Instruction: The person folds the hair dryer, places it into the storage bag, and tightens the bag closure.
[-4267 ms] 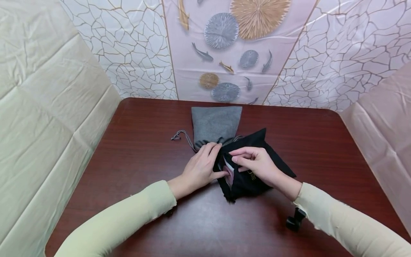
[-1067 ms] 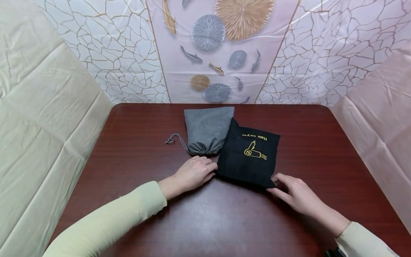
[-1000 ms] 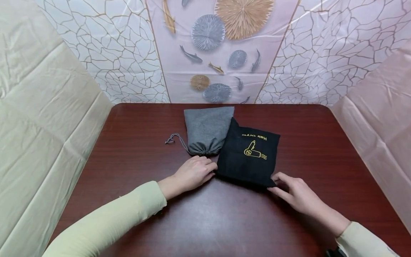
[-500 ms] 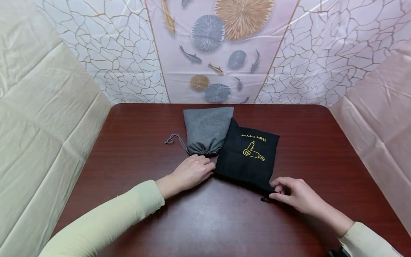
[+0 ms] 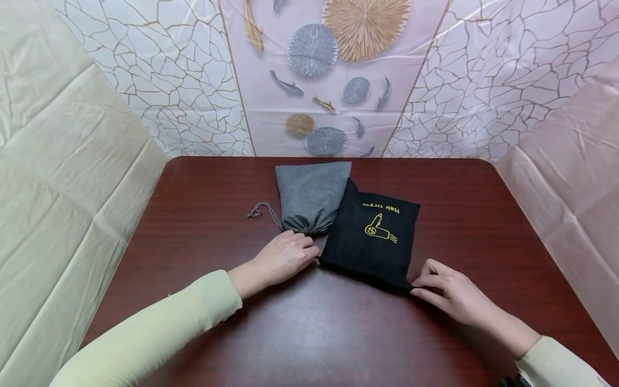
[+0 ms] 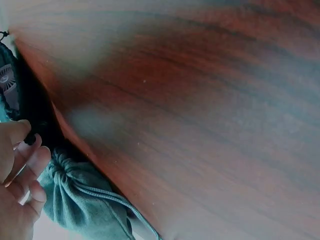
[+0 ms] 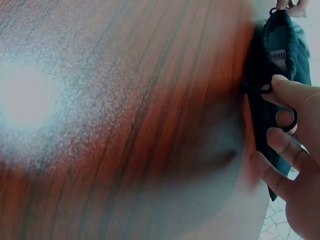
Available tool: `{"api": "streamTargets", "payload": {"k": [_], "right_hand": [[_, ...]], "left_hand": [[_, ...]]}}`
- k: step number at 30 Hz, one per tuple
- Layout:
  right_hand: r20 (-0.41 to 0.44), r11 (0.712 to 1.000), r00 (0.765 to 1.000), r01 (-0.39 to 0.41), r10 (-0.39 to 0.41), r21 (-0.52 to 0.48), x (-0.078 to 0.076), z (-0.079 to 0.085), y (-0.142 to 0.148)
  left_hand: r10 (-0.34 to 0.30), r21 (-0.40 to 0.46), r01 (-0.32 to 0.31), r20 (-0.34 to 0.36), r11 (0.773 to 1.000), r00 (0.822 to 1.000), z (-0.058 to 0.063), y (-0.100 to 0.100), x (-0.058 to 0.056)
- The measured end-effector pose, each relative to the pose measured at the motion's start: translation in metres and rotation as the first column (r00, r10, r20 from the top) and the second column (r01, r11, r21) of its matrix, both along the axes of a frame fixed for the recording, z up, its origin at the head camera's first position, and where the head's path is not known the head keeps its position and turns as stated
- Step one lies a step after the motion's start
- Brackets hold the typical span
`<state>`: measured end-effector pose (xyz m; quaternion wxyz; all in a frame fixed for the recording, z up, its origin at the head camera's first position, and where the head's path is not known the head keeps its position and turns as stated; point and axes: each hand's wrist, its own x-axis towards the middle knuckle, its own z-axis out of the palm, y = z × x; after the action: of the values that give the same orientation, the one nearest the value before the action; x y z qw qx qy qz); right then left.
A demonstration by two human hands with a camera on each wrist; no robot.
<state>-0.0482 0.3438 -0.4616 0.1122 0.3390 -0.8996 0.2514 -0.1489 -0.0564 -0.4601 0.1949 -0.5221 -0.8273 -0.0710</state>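
A black drawstring bag (image 5: 367,252) lies print side up, with yellow lettering "Hair Dryer" and a hair dryer outline. Its mouth faces the near edge and gapes in both wrist views, where a pinkish thing with a fan-shaped grille (image 7: 279,59) shows inside. My left hand (image 5: 282,257) pinches the bag's near left corner between thumb and finger. At the near right corner my right hand (image 5: 456,295) pinches the black drawcord (image 7: 257,90), part of which loops around its fingers. Behind the left hand lies a grey drawstring bag (image 5: 313,193), gathered at its neck and partly under the black one.
The dark red wooden table (image 5: 309,333) carries both bags toward its far side. A grey cord (image 5: 263,207) trails left from the grey bag. Patterned cloth (image 5: 193,80) hangs behind the table, with plain cloth on both sides.
Earlier both hands were at the black bag's mouth; since then it has been turned, its print now fully visible. Lately the hands have drawn slightly apart, pulling its near corners outward.
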Motion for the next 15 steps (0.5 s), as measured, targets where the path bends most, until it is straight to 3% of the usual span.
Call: {"api": "streamTargets", "payload": {"k": [9,15], "right_hand": [[0.05,0.998,0.998,-0.032,0.03,0.051,0.002,0.015,0.008],[0.108,0.999,0.993,-0.044,0.041,0.024,0.002,0.027,0.018]], "left_hand": [[0.016,0.002,-0.016,-0.055,1.0,0.998,0.011,-0.007,-0.003],[0.029,0.023,-0.027,-0.068,0.999,0.997,0.017,-0.012,-0.007]]}}
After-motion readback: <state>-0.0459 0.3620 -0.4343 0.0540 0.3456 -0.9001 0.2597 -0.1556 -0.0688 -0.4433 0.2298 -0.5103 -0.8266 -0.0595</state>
